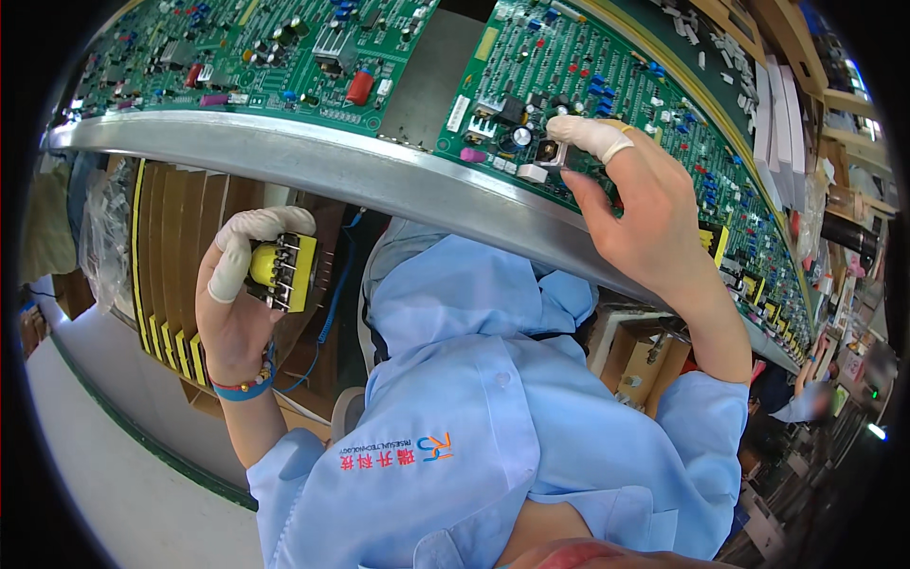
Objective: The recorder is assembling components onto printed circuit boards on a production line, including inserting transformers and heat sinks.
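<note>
Finger cots cover several fingertips on both hands. My left hand [230, 318] is closed around a yellow transformer [301, 275] with dark terminals and thin pins, held below the metal rail. Over the green circuit board on the right [517, 71], my right hand [649, 194] has its index finger and thumb at a small dark-and-silver component [550, 153] near the board's front edge. The covered index finger lies at its far side and the bare thumb at its near side. Whether the component is lifted or seated, I cannot tell.
A second populated circuit board [284, 71] sits at the left behind the metal rail [284, 140]. Below it stands a box with brown dividers [175, 256], beside clear plastic wrap [106, 228]. A blue cable [330, 303] hangs nearby. White small parts [725, 52] lie scattered at the far right.
</note>
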`<state>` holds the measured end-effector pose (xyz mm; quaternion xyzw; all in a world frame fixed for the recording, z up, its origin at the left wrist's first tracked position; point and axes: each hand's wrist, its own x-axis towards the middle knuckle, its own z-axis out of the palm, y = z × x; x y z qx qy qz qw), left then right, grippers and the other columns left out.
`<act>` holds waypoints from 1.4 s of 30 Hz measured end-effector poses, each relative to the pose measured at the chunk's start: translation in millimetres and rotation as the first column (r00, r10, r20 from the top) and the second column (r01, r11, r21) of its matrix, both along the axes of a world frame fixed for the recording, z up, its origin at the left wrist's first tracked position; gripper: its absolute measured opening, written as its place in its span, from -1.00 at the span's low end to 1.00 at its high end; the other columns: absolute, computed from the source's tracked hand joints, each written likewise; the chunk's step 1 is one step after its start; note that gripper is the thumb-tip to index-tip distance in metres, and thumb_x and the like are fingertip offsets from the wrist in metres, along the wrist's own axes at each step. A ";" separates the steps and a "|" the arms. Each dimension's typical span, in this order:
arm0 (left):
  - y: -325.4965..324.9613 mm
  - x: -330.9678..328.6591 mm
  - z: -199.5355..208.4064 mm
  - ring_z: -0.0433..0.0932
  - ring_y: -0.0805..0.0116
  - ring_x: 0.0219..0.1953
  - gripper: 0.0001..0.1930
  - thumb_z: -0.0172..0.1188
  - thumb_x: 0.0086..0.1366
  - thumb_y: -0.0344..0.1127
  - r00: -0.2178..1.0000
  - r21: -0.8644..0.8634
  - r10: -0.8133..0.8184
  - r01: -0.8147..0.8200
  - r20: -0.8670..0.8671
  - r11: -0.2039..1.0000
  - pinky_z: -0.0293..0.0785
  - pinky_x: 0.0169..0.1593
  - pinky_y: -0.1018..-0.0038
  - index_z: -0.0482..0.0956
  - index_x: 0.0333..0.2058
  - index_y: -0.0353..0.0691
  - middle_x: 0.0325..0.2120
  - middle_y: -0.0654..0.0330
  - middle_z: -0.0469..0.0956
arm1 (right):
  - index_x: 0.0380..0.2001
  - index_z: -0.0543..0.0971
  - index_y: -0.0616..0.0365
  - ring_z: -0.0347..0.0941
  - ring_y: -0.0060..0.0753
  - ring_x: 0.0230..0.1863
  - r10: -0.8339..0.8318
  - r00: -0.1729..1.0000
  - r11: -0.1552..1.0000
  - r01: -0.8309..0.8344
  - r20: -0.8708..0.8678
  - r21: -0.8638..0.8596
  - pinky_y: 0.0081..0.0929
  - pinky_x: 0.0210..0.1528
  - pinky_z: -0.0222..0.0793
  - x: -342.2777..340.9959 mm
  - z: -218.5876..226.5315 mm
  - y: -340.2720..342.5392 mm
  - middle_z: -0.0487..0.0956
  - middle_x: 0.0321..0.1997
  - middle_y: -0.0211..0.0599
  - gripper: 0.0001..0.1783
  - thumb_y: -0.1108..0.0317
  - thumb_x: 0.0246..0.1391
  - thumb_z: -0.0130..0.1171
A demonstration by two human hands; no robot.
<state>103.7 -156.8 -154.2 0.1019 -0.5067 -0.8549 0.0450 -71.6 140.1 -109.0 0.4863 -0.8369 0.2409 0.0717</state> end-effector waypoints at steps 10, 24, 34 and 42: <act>13.2 -4.0 -2.8 0.37 0.15 0.15 -0.16 0.53 -0.14 -0.23 0.995 -0.068 -0.048 0.054 0.085 0.996 0.32 0.20 0.29 0.31 0.12 -0.38 0.08 -0.11 0.35 | -0.10 0.51 0.23 0.46 -0.11 -0.37 0.043 0.998 0.994 -0.040 -0.034 0.098 -0.30 -0.35 0.42 -4.0 3.5 -6.5 0.51 -0.37 -0.13 -0.55 0.57 -0.18 0.25; 24.0 -11.6 -0.2 0.43 0.20 0.09 -0.19 0.55 -0.14 -0.11 0.993 -0.171 -0.040 0.060 0.114 0.984 0.32 0.20 0.31 0.39 0.06 -0.36 0.01 -0.02 0.45 | -0.13 0.52 0.30 0.46 -0.12 -0.39 0.090 0.996 0.975 -0.086 -0.006 0.204 -0.31 -0.35 0.41 -9.4 13.1 -16.1 0.48 -0.45 -0.15 -0.61 0.56 -0.14 0.10; 79.0 -73.3 35.7 0.44 0.21 0.08 -0.22 0.48 -0.04 -0.21 0.973 -0.460 -0.149 0.052 -0.178 0.887 0.33 0.17 0.34 0.35 0.13 -0.41 0.03 -0.06 0.45 | 0.11 0.47 0.14 0.53 -0.43 -0.03 -0.120 0.952 0.947 0.195 0.283 -0.254 -0.48 -0.02 0.42 -18.0 32.2 41.9 0.56 0.04 -0.32 -0.40 0.57 -0.10 0.27; 138.4 -140.2 76.7 0.47 0.19 0.04 -0.13 0.45 -0.16 -0.37 0.728 -0.897 -0.624 -0.432 -0.284 -0.095 -0.04 0.30 0.13 0.27 0.21 -0.20 -0.09 0.22 0.57 | -0.07 0.55 0.31 0.55 -0.47 -0.31 -0.391 0.873 0.762 0.485 0.292 -0.430 -0.60 -0.27 0.48 -4.6 41.6 54.4 0.62 -0.16 -0.19 -0.61 0.44 0.00 0.30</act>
